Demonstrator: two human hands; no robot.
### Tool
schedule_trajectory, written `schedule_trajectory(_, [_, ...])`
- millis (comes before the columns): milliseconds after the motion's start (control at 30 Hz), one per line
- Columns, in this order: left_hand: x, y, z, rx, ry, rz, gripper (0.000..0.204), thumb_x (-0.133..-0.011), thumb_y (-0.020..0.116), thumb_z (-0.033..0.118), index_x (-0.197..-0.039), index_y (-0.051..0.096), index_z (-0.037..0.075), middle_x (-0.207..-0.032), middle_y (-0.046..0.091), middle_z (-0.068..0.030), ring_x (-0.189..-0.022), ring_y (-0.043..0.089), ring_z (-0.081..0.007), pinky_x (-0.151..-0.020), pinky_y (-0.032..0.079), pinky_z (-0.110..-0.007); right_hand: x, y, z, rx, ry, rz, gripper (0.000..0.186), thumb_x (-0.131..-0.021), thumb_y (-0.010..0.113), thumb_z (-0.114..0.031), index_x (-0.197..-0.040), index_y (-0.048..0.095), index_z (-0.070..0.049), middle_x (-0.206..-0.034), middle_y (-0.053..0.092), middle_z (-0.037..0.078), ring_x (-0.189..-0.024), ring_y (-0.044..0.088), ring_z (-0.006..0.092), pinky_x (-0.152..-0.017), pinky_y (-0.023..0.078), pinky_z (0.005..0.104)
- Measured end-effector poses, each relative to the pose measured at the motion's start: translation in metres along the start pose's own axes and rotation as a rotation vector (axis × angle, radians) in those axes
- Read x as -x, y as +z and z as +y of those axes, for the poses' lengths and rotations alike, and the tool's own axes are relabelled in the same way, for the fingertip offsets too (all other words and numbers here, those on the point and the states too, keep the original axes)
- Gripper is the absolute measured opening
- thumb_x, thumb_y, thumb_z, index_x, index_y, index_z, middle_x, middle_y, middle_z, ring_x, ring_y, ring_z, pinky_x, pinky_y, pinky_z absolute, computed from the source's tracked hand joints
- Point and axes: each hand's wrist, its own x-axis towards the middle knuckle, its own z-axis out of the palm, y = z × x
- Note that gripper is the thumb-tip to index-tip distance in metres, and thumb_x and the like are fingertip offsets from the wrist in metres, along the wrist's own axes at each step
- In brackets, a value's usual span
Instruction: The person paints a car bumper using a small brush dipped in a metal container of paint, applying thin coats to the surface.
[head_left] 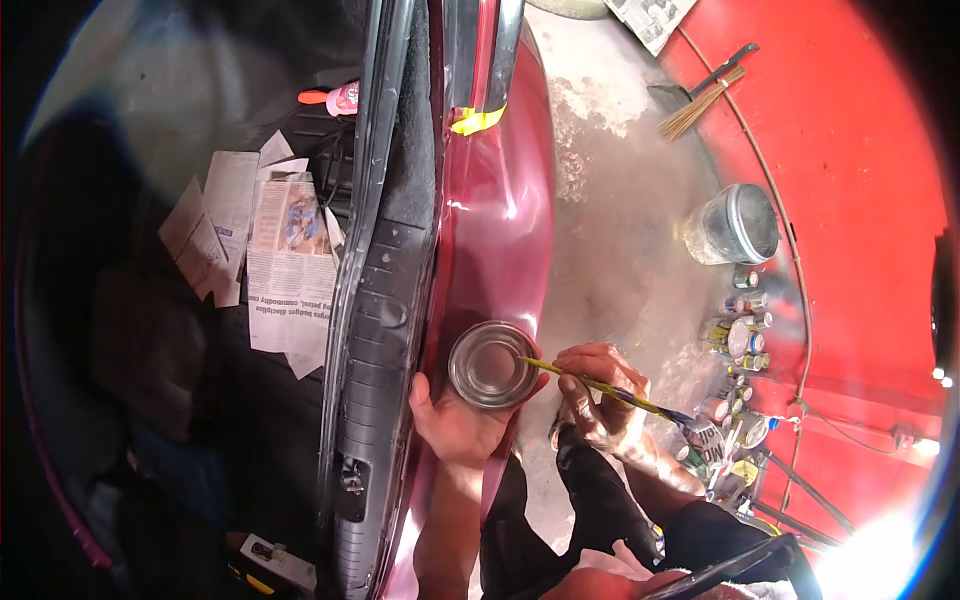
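Maroon panel (495, 235) edge at centre, floor (625, 270) opening rightward.
Left hand (462, 428), fingers spread, cups a clear round container (490, 368); right hand's (606, 405) fingers pinch a yellowish stick (627, 397).

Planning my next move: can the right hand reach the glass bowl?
Probably yes: the right hand is near the glass bowl, whose top looks open, but that hand holds a thin stick.
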Motion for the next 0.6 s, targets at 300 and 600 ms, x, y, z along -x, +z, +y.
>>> schedule_trajectory(300, [-0.011,0.003,0.0,-0.164,-0.001,0.013,0.105,-0.088,0.047,0.079,-0.154,0.033,-0.002,-0.153,0.041,-0.0271,-0.141,0.044,-0.0437,-0.115,0.036,-0.065,-0.004,-0.003,0.012,-0.094,0.052,0.024,0.01,-0.093,0.067,0.002,-0.103,0.067,0.001,-0.096,0.073,0.015,-0.089,0.071,0.0248,-0.081,0.056,0.0371])
schedule_trajectory(600, [-0.037,0.004,-0.004,-0.088,-0.044,0.013,0.099,-0.091,0.043,0.075,-0.155,0.033,0.001,-0.155,0.041,-0.0244,-0.143,0.043,-0.0417,-0.115,0.032,-0.07,-0.031,-0.023,0.017,-0.144,0.132,0.032,0.012,-0.094,0.069,0.0,-0.106,0.068,0.0,-0.096,0.073,0.012,-0.085,0.069,0.021,-0.078,0.055,0.0338])
